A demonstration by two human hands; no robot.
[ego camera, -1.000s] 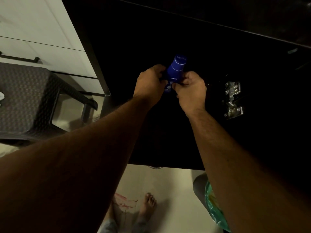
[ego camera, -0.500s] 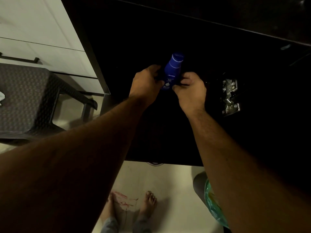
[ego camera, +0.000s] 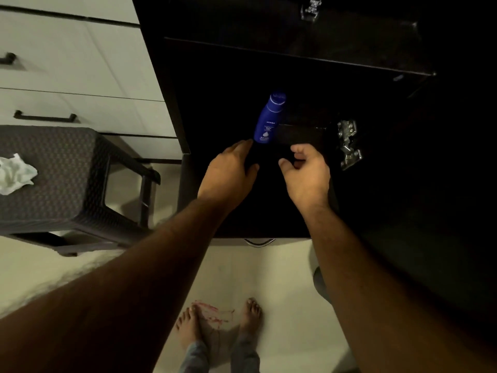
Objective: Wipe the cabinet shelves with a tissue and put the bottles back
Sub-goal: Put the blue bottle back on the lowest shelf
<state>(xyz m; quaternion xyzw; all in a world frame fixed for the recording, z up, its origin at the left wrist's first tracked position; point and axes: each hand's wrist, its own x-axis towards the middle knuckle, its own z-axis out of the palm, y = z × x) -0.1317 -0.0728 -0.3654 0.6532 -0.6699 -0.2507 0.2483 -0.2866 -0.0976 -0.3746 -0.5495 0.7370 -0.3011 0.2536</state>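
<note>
Head view: a blue bottle (ego camera: 269,118) stands upright on a dark shelf (ego camera: 295,84) inside the black cabinet (ego camera: 172,76), its cap toward the back and its white label facing the camera. Neither hand holds it.

The left hand (ego camera: 228,172) is just below and slightly left of the bottle, palm down, fingers loosely spread; its fingertips (ego camera: 246,143) reach close to the bottle's base, and whether they touch it cannot be told. The hand is empty.

The right hand (ego camera: 308,173) is below and to the right of the bottle, clearly apart from it, half curled with the thumb (ego camera: 285,164) pointing left and the fingers bent; it holds nothing. A dark block sits between this hand and the bottle, too dim to identify.

A metal hinge (ego camera: 348,144) shows to the right of the right hand.

To the left, outside the cabinet, a crumpled white tissue (ego camera: 14,173) lies on a dark woven stool (ego camera: 67,179), well apart from both hands. White drawers (ego camera: 80,76) stand behind the stool. Bare feet (ego camera: 251,313) stand on the pale floor below.
</note>
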